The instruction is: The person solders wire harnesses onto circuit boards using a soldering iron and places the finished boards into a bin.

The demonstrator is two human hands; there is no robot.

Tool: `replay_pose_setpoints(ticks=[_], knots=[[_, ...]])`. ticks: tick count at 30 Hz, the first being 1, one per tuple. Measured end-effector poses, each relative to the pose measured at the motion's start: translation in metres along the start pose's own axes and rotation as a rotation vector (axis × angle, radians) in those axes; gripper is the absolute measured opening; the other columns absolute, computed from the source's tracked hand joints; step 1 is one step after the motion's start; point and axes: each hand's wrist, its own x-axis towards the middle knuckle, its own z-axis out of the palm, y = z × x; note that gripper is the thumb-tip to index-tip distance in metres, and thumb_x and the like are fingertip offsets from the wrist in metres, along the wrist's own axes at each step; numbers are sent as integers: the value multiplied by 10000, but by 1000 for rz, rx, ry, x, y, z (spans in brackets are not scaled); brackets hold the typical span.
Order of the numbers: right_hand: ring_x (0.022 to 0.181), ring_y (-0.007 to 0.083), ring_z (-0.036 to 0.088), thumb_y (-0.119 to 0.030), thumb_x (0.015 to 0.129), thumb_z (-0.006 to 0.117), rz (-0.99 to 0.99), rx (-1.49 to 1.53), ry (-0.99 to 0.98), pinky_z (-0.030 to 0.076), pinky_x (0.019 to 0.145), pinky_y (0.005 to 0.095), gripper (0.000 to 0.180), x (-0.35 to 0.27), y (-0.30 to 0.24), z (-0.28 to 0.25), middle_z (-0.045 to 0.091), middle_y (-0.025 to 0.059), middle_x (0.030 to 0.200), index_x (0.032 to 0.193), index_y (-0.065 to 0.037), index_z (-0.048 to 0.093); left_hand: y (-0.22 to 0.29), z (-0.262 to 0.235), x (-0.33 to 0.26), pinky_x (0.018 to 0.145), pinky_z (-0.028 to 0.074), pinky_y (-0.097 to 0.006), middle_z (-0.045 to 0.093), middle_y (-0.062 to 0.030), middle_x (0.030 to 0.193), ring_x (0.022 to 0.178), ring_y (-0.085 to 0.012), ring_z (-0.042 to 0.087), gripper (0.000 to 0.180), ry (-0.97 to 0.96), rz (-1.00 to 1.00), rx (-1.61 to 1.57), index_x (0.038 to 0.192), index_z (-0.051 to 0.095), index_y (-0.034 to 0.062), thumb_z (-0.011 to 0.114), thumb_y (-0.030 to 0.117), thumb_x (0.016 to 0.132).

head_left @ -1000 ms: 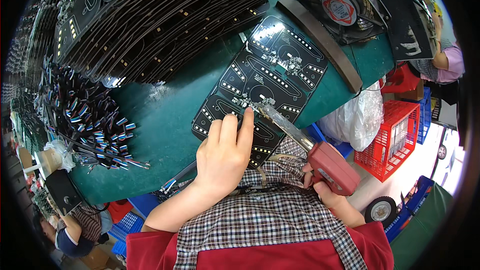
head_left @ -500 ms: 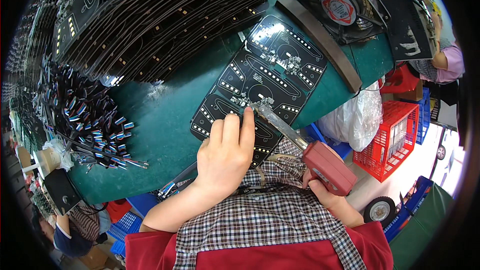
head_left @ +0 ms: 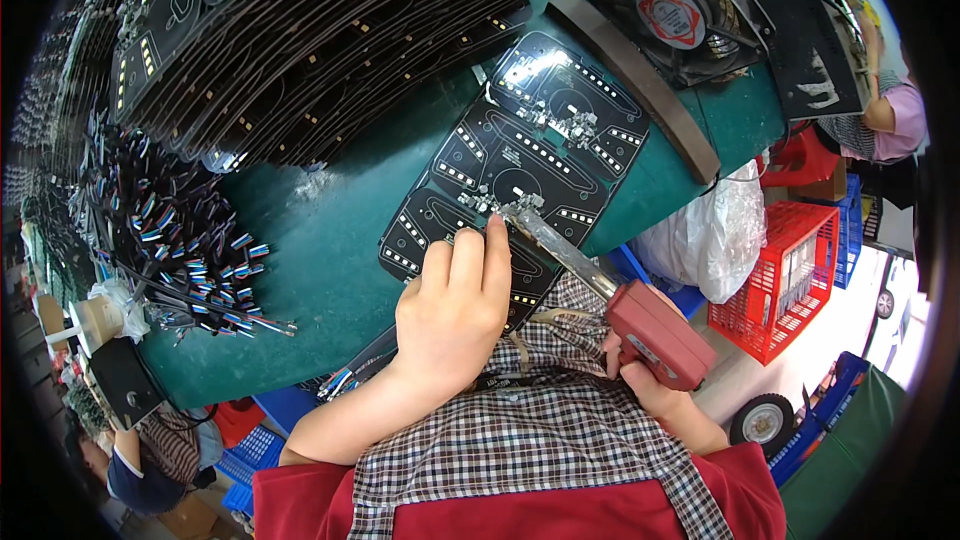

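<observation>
A panel of black circuit boards (head_left: 520,155) with rows of small yellow-white LEDs lies slanted on the green bench. My left hand (head_left: 455,305) rests over its near part, index finger stretched toward a cluster of small silver parts (head_left: 480,200). The other fingers bend downward; my thumb and whatever lies under the fingers are hidden. In my right hand (head_left: 640,380) is a soldering gun (head_left: 660,335) with a red handle and a long metal barrel. Its tip meets the board by the silver parts, close beside my left index fingertip.
Tall stacks of black boards (head_left: 330,60) fill the far left. Bundled black cables with coloured wire ends (head_left: 190,250) lie below them. A dark bar (head_left: 640,90) and a fan (head_left: 670,15) stand far right. A red crate (head_left: 770,285) is beyond the bench; other people are at both sides.
</observation>
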Motion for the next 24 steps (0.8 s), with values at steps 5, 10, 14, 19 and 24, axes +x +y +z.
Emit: replay_pose_setpoints(ticks=[5,10,14,19,24], knots=[[817,186,649,-81,697,729,-24,-358,-27,510,720,272,602,0,-4,-5,635,165,1043,1218,91,480,5,0,2,436,420,-173,498,-23,799,676,-121,484,403,-21,-5,39,1052,629,4,572,85,661],[866,266,657,-97,681,723,-79,-466,12,519,757,310,519,-1,-5,-3,641,180,1022,1132,95,552,7,2,2,441,416,-172,503,-17,797,703,-121,505,365,3,27,147,1026,643,10,580,89,674],[863,241,662,-105,685,711,-16,-475,13,515,770,294,537,-6,-2,-4,649,165,1013,1151,99,538,7,1,1,444,416,-174,502,-17,790,709,-122,512,357,-2,38,141,1016,646,13,578,101,677],[853,229,665,-119,697,709,-18,-351,-12,514,776,299,536,-2,-6,-5,649,158,1018,1152,101,532,4,2,0,441,412,-172,506,-20,791,689,-120,504,348,32,24,30,1006,645,17,574,101,676],[850,235,665,-181,719,720,-158,-532,-39,514,769,304,574,0,-3,-8,636,181,1039,1175,101,517,6,2,2,426,391,-175,511,-16,790,680,-111,500,331,18,7,42,994,643,26,571,97,679]])
